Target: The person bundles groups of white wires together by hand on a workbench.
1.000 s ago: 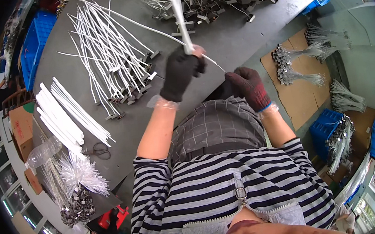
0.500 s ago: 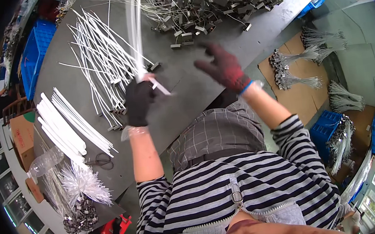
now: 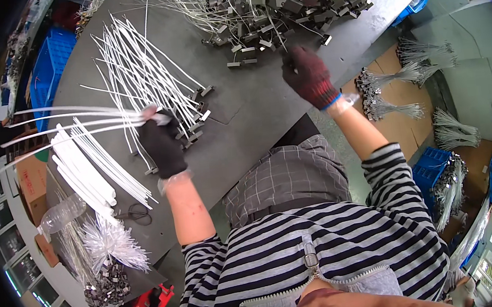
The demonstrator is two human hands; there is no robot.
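My left hand [image 3: 162, 142], in a dark glove with bare fingertips, is closed round several thin white tubes [image 3: 78, 129] that stick out to the left, blurred by motion. Beneath and beside it lie many wires in white sleeves [image 3: 140, 69] with small dark metal blocks at their near ends. My right hand [image 3: 310, 77], gloved in dark red and black, is at the near edge of a heap of metal blocks with bare wires [image 3: 302, 0]. Its fingers are pinched together at the end of a thin wire [image 3: 276, 29] that runs up into the heap.
On the left of the grey table [image 3: 222, 156] lie thick and thin white tubes [image 3: 84, 166], scissors [image 3: 136, 214], a plastic bottle [image 3: 62, 214] and a bundle of wired blocks [image 3: 107, 282]. A blue crate [image 3: 51, 68] stands beyond. More bundles lie on cardboard [image 3: 389, 74] at right.
My left hand has moved left and swung the white tubes from pointing away to pointing left. The right hand has moved right to the heap, its spread fingers now closed.
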